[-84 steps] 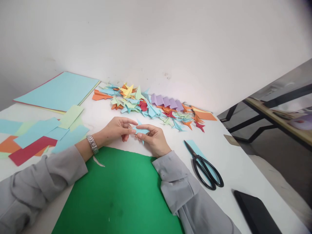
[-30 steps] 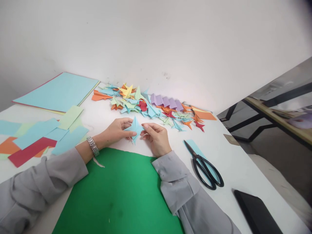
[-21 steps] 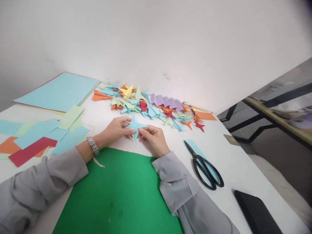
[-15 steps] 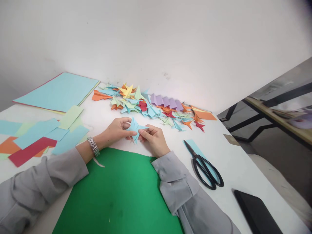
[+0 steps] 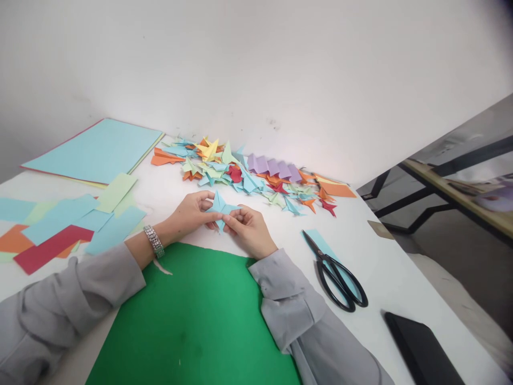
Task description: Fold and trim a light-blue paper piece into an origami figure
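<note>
A small light-blue folded paper figure with pointed tips is pinched between both my hands just above the table. My left hand grips its left side with thumb and fingers closed; a metal watch sits on that wrist. My right hand pinches its right side, fingers curled in. Both wrists rest near the far edge of a large green sheet.
A heap of folded paper figures in many colours lies behind my hands by the wall. Cut paper strips and a stack of large sheets lie left. Black scissors and a dark flat object lie right.
The blue piece has been opened from a small flat fold into a pointed figure. My right hand has shifted slightly left, closing in on it. My left hand has barely moved.
</note>
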Tool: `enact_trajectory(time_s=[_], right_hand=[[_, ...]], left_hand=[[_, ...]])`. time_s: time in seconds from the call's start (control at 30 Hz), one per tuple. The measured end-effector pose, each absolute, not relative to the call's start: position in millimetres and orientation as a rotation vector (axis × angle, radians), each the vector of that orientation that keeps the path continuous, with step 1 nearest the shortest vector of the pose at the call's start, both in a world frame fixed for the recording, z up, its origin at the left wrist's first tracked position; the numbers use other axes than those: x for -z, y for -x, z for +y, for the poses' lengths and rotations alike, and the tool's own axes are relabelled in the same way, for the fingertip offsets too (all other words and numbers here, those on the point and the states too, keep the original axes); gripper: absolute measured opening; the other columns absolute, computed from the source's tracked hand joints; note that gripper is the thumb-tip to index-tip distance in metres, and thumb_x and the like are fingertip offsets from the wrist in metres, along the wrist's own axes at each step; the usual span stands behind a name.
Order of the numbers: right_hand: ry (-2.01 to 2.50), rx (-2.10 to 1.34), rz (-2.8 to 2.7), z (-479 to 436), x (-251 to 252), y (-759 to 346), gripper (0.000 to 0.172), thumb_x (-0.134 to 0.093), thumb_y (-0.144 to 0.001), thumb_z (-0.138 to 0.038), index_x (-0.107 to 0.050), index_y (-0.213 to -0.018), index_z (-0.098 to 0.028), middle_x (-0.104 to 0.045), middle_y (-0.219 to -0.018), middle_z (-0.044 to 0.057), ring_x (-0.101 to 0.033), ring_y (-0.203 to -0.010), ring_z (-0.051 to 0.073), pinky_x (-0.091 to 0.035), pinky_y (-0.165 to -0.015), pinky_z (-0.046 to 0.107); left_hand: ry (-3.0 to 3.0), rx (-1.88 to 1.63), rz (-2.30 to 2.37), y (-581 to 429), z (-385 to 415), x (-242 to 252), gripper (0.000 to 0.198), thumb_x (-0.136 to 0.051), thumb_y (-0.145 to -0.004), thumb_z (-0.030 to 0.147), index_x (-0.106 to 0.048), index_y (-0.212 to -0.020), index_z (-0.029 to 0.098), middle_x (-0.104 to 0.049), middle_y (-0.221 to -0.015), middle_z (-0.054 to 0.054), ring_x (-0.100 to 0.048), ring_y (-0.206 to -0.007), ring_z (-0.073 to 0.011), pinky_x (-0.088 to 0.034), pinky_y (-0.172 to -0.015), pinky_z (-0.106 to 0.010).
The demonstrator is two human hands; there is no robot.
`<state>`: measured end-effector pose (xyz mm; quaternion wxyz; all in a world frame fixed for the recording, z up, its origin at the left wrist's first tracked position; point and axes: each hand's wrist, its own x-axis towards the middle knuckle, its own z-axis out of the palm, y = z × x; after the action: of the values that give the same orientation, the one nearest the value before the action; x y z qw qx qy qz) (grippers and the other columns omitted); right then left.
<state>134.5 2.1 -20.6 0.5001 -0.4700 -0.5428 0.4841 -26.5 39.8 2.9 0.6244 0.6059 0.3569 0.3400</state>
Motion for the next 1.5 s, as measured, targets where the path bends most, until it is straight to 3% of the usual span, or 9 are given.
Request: enact_trajectory(time_s=[0.23,0.43,0.77,1.2,1.37,1.5], right_hand=[[1.086,-1.202,-1.352,1.0,17.8,-135.1,0.033,-0.070,-0.069,-0.049,-0.059,-0.066,-0.018,-0.060,-0.055,-0.001,-0.051,-0.050,0.011,-0.039,-0.052,0.026],[1.099,-1.188,-1.350,1.1,17.9,-135.5,0.031,-0.070,-0.069,-0.048,-0.060,-0.066,-0.018,-0.059,-0.055,-0.002,-0.050,-0.050,0.010,-0.040,-0.053,0.026],[1.121,-1.203,-1.334,2.7,19.3,-135.7,0.024,-0.071,-0.067,-0.038,-0.058,-0.065,-0.018,-0.058,-0.052,-0.003,-0.048,-0.048,0.010,-0.036,-0.050,0.025],[1.073,-1.241,-1.307,2.9,20.5,-136.0,0.027,-0.073,-0.066,-0.041,-0.060,-0.069,-0.018,-0.062,-0.056,-0.001,-0.055,-0.051,0.011,-0.041,-0.049,0.025],[1.062,-1.236,-1.296,3.1,22.7,-135.7,0.027,-0.074,-0.064,-0.040,-0.061,-0.070,-0.018,-0.063,-0.057,-0.001,-0.058,-0.052,0.011,-0.043,-0.051,0.025],[1.058,-1.230,-1.274,2.3,21.3,-135.5,0.026,-0.075,-0.064,-0.039,-0.061,-0.069,-0.018,-0.062,-0.055,-0.002,-0.056,-0.050,0.011,-0.043,-0.050,0.025]], left_hand=[[-1.340,-0.872,0.857,25.9,41.5,-0.9,0.049,-0.078,-0.060,0.031,-0.049,-0.095,0.014,-0.063,-0.065,0.002,-0.061,-0.050,-0.0122,-0.052,-0.052,-0.026],[-1.414,-0.838,0.775,27.4,39.3,-4.5,0.042,-0.078,-0.058,0.023,-0.053,-0.091,0.013,-0.063,-0.069,0.000,-0.058,-0.056,-0.0105,-0.049,-0.055,-0.024],[-1.407,-0.815,0.771,26.1,38.2,-8.7,0.049,-0.076,-0.056,0.016,-0.053,-0.099,0.013,-0.060,-0.069,0.002,-0.057,-0.059,-0.0108,-0.046,-0.051,-0.022],[-1.350,-0.808,0.689,30.2,45.9,-1.5,0.062,-0.075,-0.057,0.014,-0.047,-0.112,0.012,-0.061,-0.075,0.000,-0.060,-0.061,-0.0120,-0.043,-0.047,-0.020],[-1.356,-0.811,0.665,31.1,45.3,-1.3,0.060,-0.075,-0.058,0.015,-0.048,-0.112,0.012,-0.061,-0.075,0.000,-0.060,-0.060,-0.0125,-0.043,-0.045,-0.020],[-1.398,-0.815,0.672,30.8,43.5,-1.8,0.047,-0.076,-0.059,0.016,-0.052,-0.100,0.013,-0.061,-0.074,0.000,-0.060,-0.062,-0.0122,-0.046,-0.048,-0.020]])
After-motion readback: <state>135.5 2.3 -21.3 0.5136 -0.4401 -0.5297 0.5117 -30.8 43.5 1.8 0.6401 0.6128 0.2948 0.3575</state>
